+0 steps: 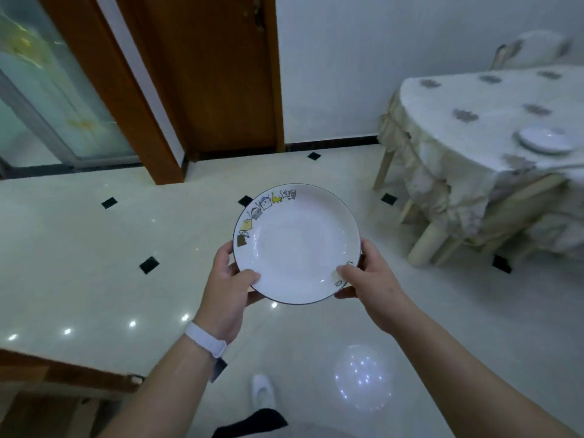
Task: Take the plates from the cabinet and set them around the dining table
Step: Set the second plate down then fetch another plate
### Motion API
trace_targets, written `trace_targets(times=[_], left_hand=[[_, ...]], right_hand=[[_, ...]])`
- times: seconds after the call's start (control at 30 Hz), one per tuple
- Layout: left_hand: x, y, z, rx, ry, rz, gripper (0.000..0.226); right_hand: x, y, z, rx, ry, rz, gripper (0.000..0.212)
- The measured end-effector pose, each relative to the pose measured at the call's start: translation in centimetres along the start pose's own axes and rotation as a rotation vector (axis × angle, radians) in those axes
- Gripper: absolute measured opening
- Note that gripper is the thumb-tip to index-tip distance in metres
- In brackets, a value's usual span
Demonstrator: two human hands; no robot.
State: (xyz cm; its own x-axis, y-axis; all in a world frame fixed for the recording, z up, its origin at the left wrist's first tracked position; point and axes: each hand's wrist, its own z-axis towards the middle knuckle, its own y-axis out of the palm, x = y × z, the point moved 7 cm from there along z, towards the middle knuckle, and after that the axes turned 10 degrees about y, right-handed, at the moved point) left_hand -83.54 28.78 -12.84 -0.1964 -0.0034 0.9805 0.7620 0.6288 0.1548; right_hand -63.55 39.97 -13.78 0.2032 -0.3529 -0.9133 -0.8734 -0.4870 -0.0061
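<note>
A white plate [297,238] with a dark rim and small cartoon drawings along its upper left edge is held level over the floor in front of me. My left hand [229,281] grips its near left rim, thumb on top. My right hand [368,276] grips its near right rim the same way. The dining table [467,99], covered with a pale patterned cloth, stands at the right, about a step or two away. Another white plate [545,140] lies on it near its right side.
A wooden door [208,74] and frame stand ahead on the left, beside a glass panel [47,90]. A chair [534,49] sits behind the table. Table legs [423,245] reach the glossy tiled floor [94,248]. A wooden edge [63,371] runs at lower left.
</note>
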Motion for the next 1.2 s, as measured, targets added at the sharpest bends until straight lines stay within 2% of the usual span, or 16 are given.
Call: trace_targets(times=[0.23, 0.43, 0.7, 1.0, 1.2], left_hand=[[-1.4, 8.9, 5.3, -0.25, -0.072, -0.021, 0.055], [0.5, 16.7, 10.9, -0.471, -0.075, -0.023, 0.056], [1.4, 24.8, 16.4, -0.708, -0.094, -0.044, 0.059], [-2.3, 32.5, 15.6, -0.973, -0.219, -0.031, 0.059], [-2.9, 37.5, 13.6, -1.073, -0.236, -0.034, 0.061]], right_hand=[[-0.7, -7.6, 1.2, 0.237, 0.026, 0.094, 0.054], [-3.7, -12.3, 2.4, 0.437, -0.015, 0.145, 0.042], [-6.7, -16.2, 3.8, 0.664, -0.044, 0.265, 0.046], [-4.4, -19.7, 0.7, 0.913, 0.007, 0.394, 0.05], [-3.2, -23.2, -1.3, 1.002, -0.01, 0.448, 0.047]])
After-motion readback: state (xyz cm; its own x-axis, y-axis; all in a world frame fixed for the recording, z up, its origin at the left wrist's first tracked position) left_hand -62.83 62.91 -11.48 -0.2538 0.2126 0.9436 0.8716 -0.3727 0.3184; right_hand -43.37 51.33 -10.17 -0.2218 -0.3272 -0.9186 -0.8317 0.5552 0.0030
